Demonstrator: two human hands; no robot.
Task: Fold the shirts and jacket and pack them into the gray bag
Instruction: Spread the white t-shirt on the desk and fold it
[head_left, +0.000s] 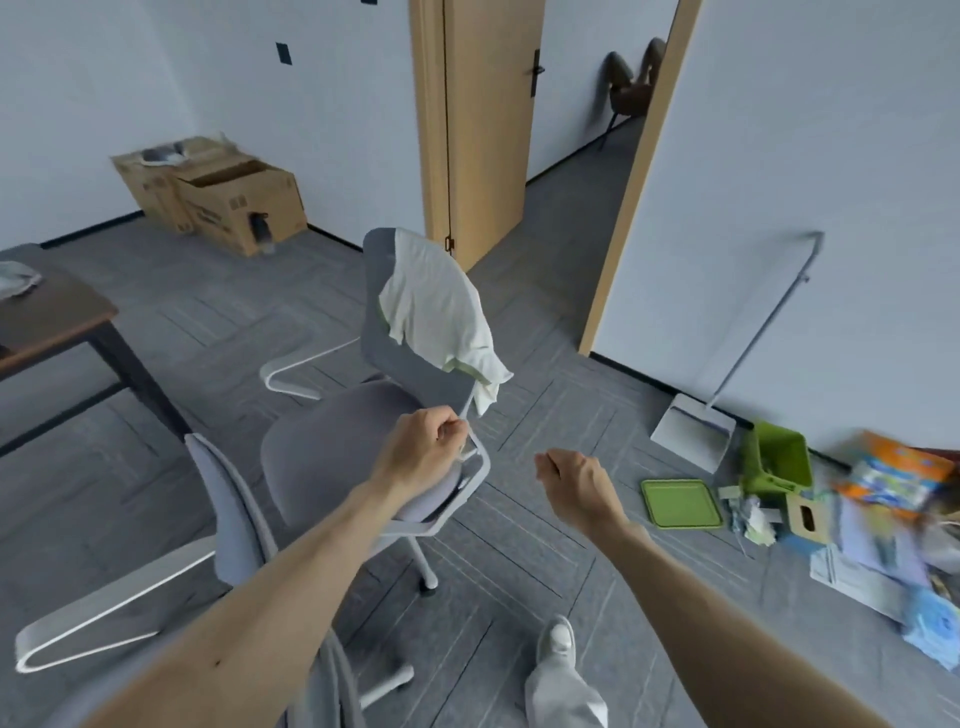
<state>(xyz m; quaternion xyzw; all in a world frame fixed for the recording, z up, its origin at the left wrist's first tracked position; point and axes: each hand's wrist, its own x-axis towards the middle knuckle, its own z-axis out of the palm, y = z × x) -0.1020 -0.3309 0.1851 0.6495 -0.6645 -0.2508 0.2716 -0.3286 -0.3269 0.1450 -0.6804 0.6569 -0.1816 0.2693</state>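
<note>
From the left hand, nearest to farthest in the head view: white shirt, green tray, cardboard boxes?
1. White shirt, draped on the chair back just beyond the left hand.
2. Green tray, on the floor to the right.
3. Cardboard boxes, far off at the left.

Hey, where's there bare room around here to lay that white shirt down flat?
The gray chair seat below the shirt is bare, and so is the carpet between that chair and the green tray. By the right wall it is crowded: dustpan, green bin, scattered papers.
</note>
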